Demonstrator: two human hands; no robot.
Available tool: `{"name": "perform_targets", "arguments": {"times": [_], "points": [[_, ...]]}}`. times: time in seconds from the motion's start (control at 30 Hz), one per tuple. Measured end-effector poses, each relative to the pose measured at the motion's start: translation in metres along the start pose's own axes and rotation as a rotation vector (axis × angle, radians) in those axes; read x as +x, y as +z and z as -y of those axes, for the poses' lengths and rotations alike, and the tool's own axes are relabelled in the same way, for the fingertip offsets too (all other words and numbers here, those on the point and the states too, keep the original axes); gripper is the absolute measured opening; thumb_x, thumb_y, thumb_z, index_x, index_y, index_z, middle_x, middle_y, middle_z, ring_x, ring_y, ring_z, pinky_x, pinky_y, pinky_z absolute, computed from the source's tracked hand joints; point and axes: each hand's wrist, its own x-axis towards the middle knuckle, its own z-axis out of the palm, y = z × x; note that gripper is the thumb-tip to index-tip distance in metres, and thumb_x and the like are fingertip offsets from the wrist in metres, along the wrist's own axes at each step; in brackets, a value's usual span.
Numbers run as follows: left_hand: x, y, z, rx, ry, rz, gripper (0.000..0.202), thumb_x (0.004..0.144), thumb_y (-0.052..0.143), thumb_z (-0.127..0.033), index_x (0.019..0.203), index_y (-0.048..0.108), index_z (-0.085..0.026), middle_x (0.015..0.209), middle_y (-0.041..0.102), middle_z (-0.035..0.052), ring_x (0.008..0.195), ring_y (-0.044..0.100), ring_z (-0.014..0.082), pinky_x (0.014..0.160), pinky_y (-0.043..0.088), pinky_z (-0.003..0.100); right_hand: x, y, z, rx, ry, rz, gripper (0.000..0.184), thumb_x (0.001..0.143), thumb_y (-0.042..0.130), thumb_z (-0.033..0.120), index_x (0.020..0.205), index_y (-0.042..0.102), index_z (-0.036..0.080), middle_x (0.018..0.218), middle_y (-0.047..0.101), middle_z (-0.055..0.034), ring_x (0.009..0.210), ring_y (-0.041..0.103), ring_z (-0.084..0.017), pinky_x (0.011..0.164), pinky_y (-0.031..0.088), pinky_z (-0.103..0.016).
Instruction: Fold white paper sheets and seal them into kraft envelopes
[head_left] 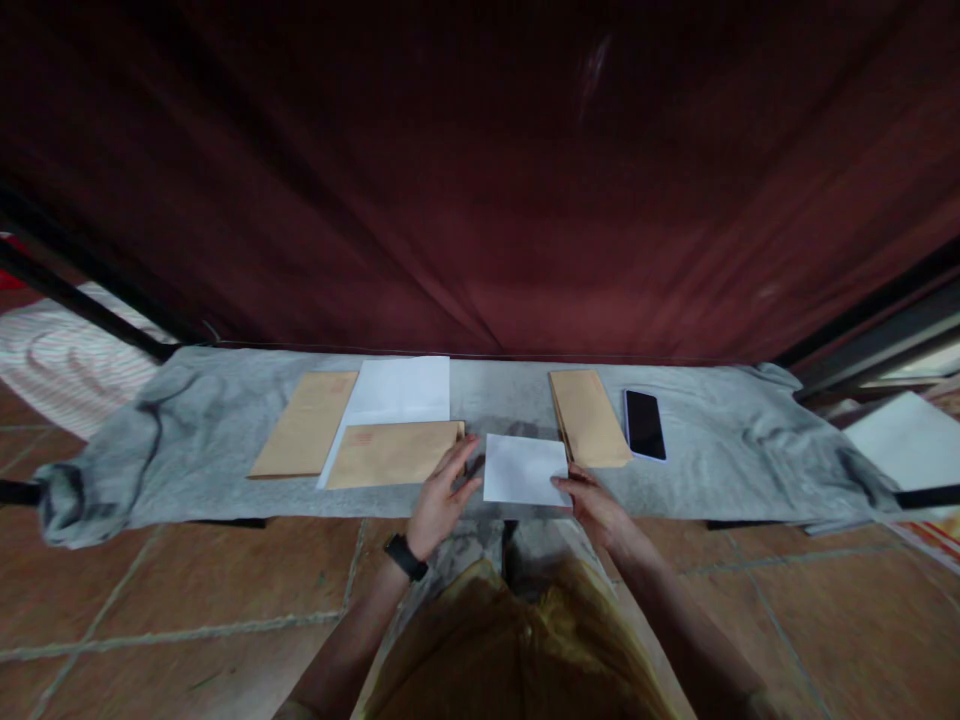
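My right hand [592, 500] pinches the right edge of a white sheet of paper [525, 468], thumb on top and fingers beneath. The sheet looks folded and lies in front of me over the grey cloth. My left hand [444, 497] has its fingers apart, just left of the paper and close to the right end of a brown envelope [394, 455]. That envelope rests partly on larger white sheets [401, 390]. Another brown envelope [306, 425] lies at their left. Right of the folded sheet is a stack of brown envelopes [589, 415].
A grey cloth [712, 440] covers the narrow bench. A phone [645, 425] lies right of the envelope stack. Behind the bench hangs a dark red curtain [480, 200]. Black frame bars [90, 300] stand at the left, and striped fabric [60, 350] lies beyond them. Below is a tiled floor [225, 580].
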Motion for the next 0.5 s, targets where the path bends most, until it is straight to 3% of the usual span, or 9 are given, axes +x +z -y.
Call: {"name": "perform_targets", "arguments": {"times": [0.1,0.2,0.33,0.43,0.5], "points": [[0.005,-0.023,0.016,0.314,-0.024,-0.009,0.090,0.084,0.070,-0.040,0.159,0.023,-0.026,0.167,0.024,0.0138,0.153,0.023,0.0310,0.122,0.026,0.052,0.017,0.008,-0.001,-0.104,-0.176,-0.077,0.042,0.062,0.078,0.033,0.102,0.070,0.020,0.092,0.077,-0.0032,0.081,0.070,-0.023,0.076,0.056,-0.033],[0.014,-0.049,0.032,0.571,-0.111,0.166,0.110,0.073,0.079,-0.048,0.161,0.017,-0.026,0.169,0.009,0.0177,0.155,0.010,0.0385,0.121,0.016,0.061,0.037,0.011,-0.005,-0.284,-0.323,-0.125,0.035,0.063,0.070,0.034,0.096,0.068,0.020,0.087,0.075,-0.0014,0.079,0.067,-0.021,0.076,0.054,-0.032],[0.030,-0.074,0.051,0.712,-0.207,0.429,0.126,0.062,0.082,-0.057,0.162,0.012,-0.026,0.169,0.006,0.0187,0.155,0.003,0.0401,0.121,0.010,0.062,0.055,0.010,-0.011,-0.604,-0.454,-0.241,0.029,0.070,0.059,0.030,0.097,0.066,0.021,0.090,0.073,-0.0027,0.086,0.066,-0.022,0.081,0.055,-0.033],[0.041,-0.083,0.064,0.757,-0.214,0.564,0.132,0.055,0.081,-0.058,0.162,0.011,-0.025,0.169,0.006,0.0191,0.155,0.001,0.0393,0.121,0.007,0.061,0.055,0.012,-0.015,-0.836,-0.543,-0.335,0.047,0.072,0.057,0.021,0.118,0.063,0.020,0.111,0.072,-0.0094,0.100,0.067,-0.025,0.091,0.053,-0.038],[0.048,-0.085,0.071,0.776,-0.219,0.615,0.133,0.053,0.081,-0.057,0.162,0.012,-0.025,0.169,0.006,0.0200,0.155,0.000,0.0389,0.121,0.005,0.061,0.054,0.015,-0.018,-0.931,-0.543,-0.347,0.057,0.073,0.057,0.018,0.129,0.059,0.017,0.119,0.070,-0.0135,0.100,0.068,-0.027,0.089,0.055,-0.039]]}}
